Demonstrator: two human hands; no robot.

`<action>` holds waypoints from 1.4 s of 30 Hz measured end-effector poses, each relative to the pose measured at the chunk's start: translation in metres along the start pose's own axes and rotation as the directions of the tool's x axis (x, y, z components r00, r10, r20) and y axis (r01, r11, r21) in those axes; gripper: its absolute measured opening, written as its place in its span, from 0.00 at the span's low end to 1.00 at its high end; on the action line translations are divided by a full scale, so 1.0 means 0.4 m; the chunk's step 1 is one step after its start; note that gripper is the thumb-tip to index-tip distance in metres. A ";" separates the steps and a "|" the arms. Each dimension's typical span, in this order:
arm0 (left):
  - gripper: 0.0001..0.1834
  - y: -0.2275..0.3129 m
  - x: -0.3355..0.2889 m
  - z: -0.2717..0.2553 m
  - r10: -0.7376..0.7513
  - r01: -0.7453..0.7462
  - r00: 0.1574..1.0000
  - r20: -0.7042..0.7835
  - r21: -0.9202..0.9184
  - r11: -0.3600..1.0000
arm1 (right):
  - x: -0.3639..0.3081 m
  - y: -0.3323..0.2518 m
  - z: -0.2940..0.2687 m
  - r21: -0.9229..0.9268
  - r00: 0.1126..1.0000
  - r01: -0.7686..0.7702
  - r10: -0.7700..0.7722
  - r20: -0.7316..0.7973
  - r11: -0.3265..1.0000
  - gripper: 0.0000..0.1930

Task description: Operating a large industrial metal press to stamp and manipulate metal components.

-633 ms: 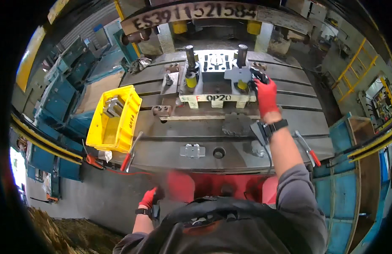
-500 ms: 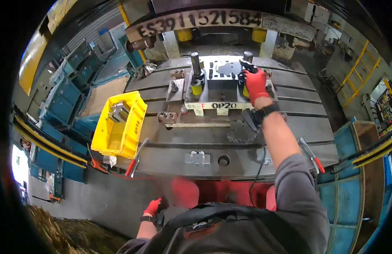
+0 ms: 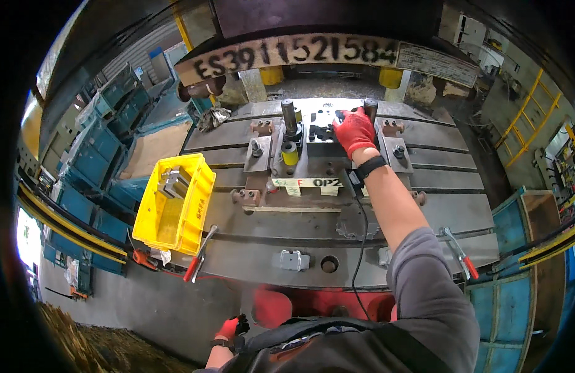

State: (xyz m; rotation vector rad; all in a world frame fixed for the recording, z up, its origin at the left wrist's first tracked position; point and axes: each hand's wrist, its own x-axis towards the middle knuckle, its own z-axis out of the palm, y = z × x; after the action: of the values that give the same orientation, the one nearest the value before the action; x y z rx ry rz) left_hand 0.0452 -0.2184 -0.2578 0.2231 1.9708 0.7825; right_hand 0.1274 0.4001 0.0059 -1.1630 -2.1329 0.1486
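My right hand (image 3: 354, 132), in a red glove, reaches over the top of a metal die (image 3: 325, 163) bolted to the press bed. Its fingers curl down at the die's upper face beside the right guide post (image 3: 370, 109); the hand hides what lies under them. A second post (image 3: 289, 117) rises at the die's left. Low beside my body hangs my left hand (image 3: 230, 328), gloved in red and black, fingers loosely apart with nothing seen in them. Near the bed's front edge lies a small grey formed metal part (image 3: 294, 260).
A yellow crate (image 3: 203, 208) with metal pieces stands at the bed's left. Red-handled pliers lie on the left (image 3: 200, 255) and right (image 3: 460, 253). A round hole (image 3: 329, 264) opens near the front edge. A black cable (image 3: 364, 248) runs down past my right arm. The press's upper beam (image 3: 300, 53) spans the back.
My right hand has shifted left, away from the right post toward the middle of the die top. The grey flat plate seen there before no longer shows plainly. My view has tilted slightly up.
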 end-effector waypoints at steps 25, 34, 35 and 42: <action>0.16 -0.064 0.131 -0.004 0.499 -0.507 0.847 0.186 0.569 0.648 | -0.373 -0.007 -0.158 0.161 0.902 0.429 -0.430 -0.034 0.889 0.32; 0.16 0.113 0.025 0.075 0.460 -0.508 0.841 0.285 0.119 0.853 | -0.805 0.434 -0.430 0.505 0.786 -0.532 0.618 -0.004 0.679 0.18; 0.19 0.114 0.039 0.075 0.382 -0.444 0.861 0.336 0.129 0.887 | -0.858 0.482 -0.453 0.613 0.741 -0.505 0.669 -0.052 0.608 0.18; 0.22 0.108 0.127 0.077 0.454 -0.588 0.765 0.457 0.207 0.782 | -1.343 0.779 -0.349 0.258 0.582 -0.777 0.812 -0.052 0.574 0.21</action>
State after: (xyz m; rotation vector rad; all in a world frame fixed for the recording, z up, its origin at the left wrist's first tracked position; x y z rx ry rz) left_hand 0.0379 -0.1481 -0.2784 1.1098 1.6510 0.6683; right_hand 0.6236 0.1371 -0.2936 -1.8622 -1.2421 0.6468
